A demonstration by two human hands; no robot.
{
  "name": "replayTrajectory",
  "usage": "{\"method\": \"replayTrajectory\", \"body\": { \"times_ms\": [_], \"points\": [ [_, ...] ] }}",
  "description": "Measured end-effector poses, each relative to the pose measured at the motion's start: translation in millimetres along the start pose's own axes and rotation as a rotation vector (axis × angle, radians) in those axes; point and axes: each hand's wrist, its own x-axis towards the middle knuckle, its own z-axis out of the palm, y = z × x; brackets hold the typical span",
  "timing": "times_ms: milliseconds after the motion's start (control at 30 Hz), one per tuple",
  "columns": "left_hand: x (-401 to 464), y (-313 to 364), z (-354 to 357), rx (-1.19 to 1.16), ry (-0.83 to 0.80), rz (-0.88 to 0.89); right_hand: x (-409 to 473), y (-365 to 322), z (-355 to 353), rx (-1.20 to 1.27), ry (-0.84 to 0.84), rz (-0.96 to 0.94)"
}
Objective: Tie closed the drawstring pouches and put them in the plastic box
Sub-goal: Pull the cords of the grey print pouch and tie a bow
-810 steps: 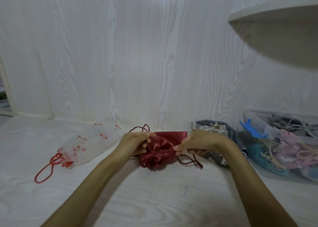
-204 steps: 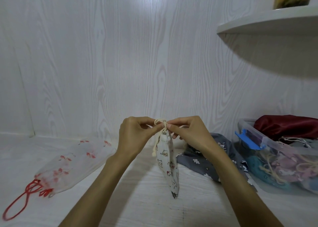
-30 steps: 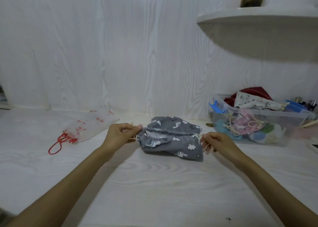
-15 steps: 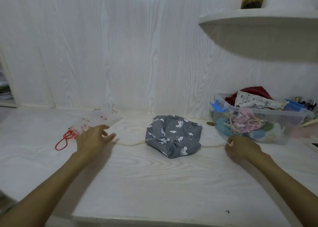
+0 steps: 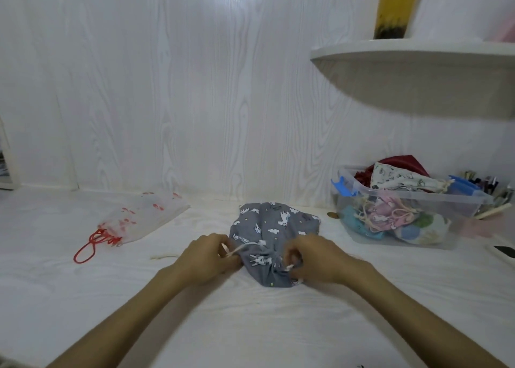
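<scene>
A grey drawstring pouch [image 5: 274, 222] printed with white clouds and animals lies on the white table, its gathered mouth toward me. My left hand [image 5: 207, 257] pinches the cream cord at the mouth's left side. My right hand [image 5: 317, 259] pinches the cord at the right side. A sheer white pouch [image 5: 142, 218] with red prints and a red cord lies flat to the left. The clear plastic box [image 5: 362, 229] with blue latches stands at the right, holding several tied pouches, a cream printed one and a dark red one on top.
A white shelf [image 5: 412, 61] juts out above the box with a yellow object on it. Pens and small items sit at the far right edge. A coin-like disc [image 5: 332, 215] lies left of the box. The wall runs close behind.
Both hands, stretched far apart pulling the cords half a second ago, have come back in to the grey pouch's gathered mouth and now hold the cords close to it.
</scene>
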Motion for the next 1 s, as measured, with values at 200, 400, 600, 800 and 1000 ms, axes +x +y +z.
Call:
{"method": "replayTrajectory", "body": {
  "times_ms": [200, 400, 600, 800, 1000],
  "points": [
    [22.2, 25.2, 5.2, -0.399, 0.102, -0.042, 29.7, 5.2, 22.7, -0.045, 0.623, -0.033],
    [-1.8, 7.4, 4.2, 0.149, 0.287, 0.082, -18.0, 18.2, 28.5, -0.005, 0.259, -0.208],
    [-33.7, -4.5, -7.3, 0.179, 0.322, 0.175, -39.3, 21.6, 22.8, 0.409, 0.322, -0.105],
    [-42.5, 4.7, -2.6, 0.182, 0.274, 0.262, -19.2, 13.7, 15.6, 0.075, 0.192, -0.118],
    [-31.5, -6.9, -19.5, 0.257, 0.252, 0.258, -13.4, 10.7, -4.6, 0.243, 0.315, -0.08]
  ]
}}
